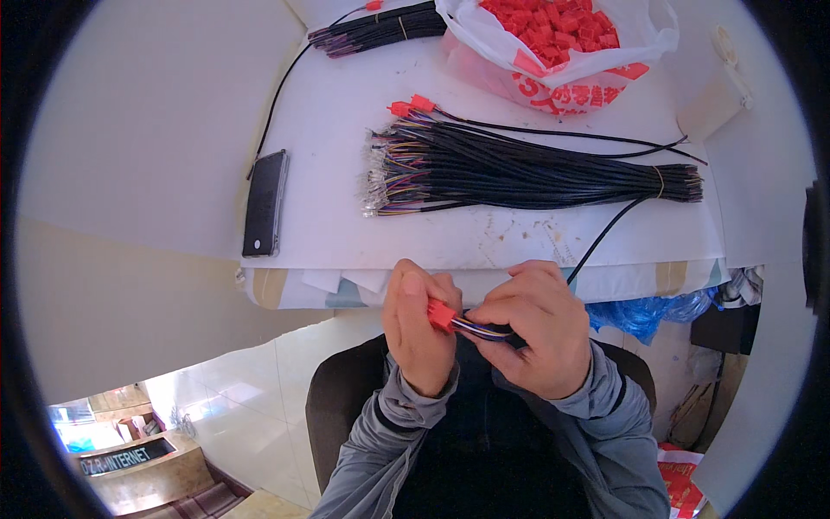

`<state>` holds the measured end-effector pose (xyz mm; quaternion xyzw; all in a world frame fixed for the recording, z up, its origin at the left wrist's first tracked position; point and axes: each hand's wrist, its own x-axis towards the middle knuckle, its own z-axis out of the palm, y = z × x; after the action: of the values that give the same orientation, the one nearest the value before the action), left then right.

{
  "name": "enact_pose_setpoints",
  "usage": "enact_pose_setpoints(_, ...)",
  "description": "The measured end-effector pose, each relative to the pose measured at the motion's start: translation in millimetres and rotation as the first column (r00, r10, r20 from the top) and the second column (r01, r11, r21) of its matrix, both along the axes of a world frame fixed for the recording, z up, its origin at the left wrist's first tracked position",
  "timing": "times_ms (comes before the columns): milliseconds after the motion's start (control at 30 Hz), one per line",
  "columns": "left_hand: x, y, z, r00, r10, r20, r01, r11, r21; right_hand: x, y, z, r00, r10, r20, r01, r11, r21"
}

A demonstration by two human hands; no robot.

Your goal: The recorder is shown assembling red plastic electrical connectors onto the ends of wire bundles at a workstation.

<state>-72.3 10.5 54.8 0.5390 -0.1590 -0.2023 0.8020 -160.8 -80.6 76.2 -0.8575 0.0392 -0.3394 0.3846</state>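
Just off the table's front edge, my left hand (421, 324) pinches a small red plastic connector housing (442, 315). Thin coloured wires (475, 329) run out of the housing into my right hand (542, 324), whose fingers are closed around them. From behind that hand a black cable (605, 233) rises toward a large bundle of black cables (536, 164) on the table. Metal-tipped wire ends fan out at the bundle's left, and a band ties its right end. Two red connectors (411, 105) lie at its upper left.
A plastic bag (484, 78) full of red connector housings stands at the back. Another cable bundle (380, 33) lies behind, at the left. A phone (265, 203) rests near the table's left edge. The white table (328, 233) has walls on both sides.
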Motion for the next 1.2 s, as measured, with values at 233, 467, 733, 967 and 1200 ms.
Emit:
enact_pose_setpoints(233, 13.4, 7.9, -7.0, 0.99, -0.06, -0.129, 0.041, 0.989, -0.144, -6.2, -1.2, 3.1, 0.997, -0.022, -0.071, 0.031, 0.992, 0.124)
enact_pose_setpoints(467, 13.3, 5.1, -8.1, 0.999, -0.002, -0.044, -0.004, 0.992, -0.124, -5.3, -0.9, 2.5, 0.998, -0.011, -0.063, 0.016, 0.996, 0.084)
enact_pose_setpoints(733, 10.7, 6.1, -12.0, 0.941, -0.221, -0.255, 0.12, 0.925, -0.361, -8.7, 8.9, 13.2, 0.977, -0.198, 0.08, 0.203, 0.977, -0.067)
enact_pose_setpoints(967, 9.8, 9.3, -14.6, 0.937, -0.253, -0.241, 0.144, 0.909, -0.391, -9.7, 9.9, 13.2, 0.982, -0.189, -0.022, 0.187, 0.979, -0.086)
enact_pose_setpoints(1200, 8.9, 12.9, -16.4, 0.997, -0.074, -0.024, 0.062, 0.943, -0.328, -1.7, 14.0, 10.6, 0.979, -0.206, 0.003, 0.206, 0.979, 0.007)
